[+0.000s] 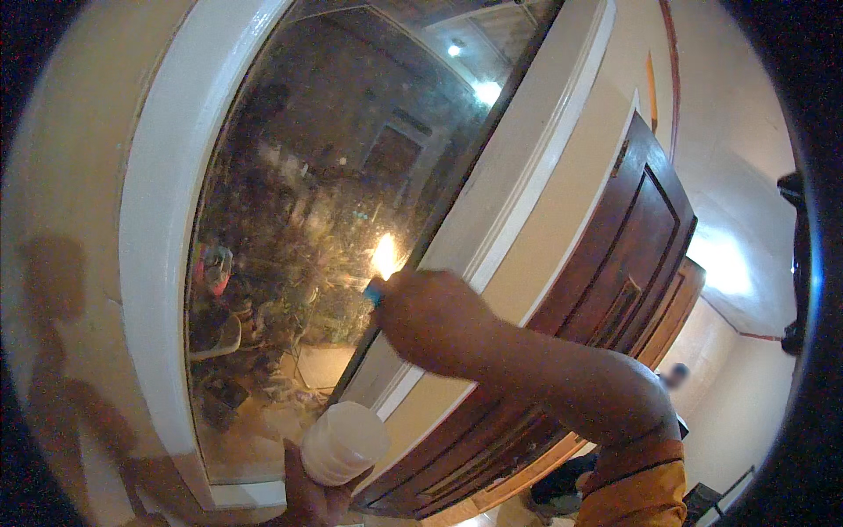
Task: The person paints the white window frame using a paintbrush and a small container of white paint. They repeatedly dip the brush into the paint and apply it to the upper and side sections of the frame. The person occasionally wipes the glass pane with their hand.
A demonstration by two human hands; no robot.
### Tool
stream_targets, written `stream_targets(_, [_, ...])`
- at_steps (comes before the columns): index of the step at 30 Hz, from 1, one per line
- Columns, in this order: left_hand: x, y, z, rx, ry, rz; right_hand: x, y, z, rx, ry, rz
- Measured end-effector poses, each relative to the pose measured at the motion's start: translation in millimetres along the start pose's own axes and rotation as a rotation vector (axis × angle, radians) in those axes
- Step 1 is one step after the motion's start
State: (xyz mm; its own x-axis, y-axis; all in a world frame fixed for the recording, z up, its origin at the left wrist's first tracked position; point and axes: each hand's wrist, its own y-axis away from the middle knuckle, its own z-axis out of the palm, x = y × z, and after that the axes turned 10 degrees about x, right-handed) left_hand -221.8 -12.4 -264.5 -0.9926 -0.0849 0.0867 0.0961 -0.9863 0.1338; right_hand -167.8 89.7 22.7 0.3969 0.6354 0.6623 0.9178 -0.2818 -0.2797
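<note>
My right hand (428,316) is raised in front of a framed glass pane (309,165), closed around a small lit lighter with a blue body (373,293). A bright yellow glow (386,255) shows just above its fingers; whether it is a flame or a reflection I cannot tell, nor is most of the blue item visible. Lower down, my left hand (316,494) holds a whitish translucent plastic cup (344,443), tilted, near the pane's lower edge. The glass looks smudged and reflects the room.
White-painted framing (161,217) surrounds the glass. To the right stand a dark panelled wooden door (619,244) and a lighter brown door (675,309). A person (675,375) is farther back at the right. Shadows fall on the left wall (59,395).
</note>
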Motion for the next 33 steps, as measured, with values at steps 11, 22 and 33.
stream_targets(11, [-9.3,-11.4,-23.9,-0.03,-0.003,0.008,136.8,-60.9,-121.6,0.668,0.653,0.074])
stream_targets(22, [-12.8,-7.6,-22.7,-0.064,0.019,-0.004,9.0,-7.3,-8.3,0.017,0.031,-0.03])
stream_targets(33, [-16.5,-3.1,-21.9,0.027,0.019,-0.072,129.7,-57.6,-112.7,0.56,0.578,0.137])
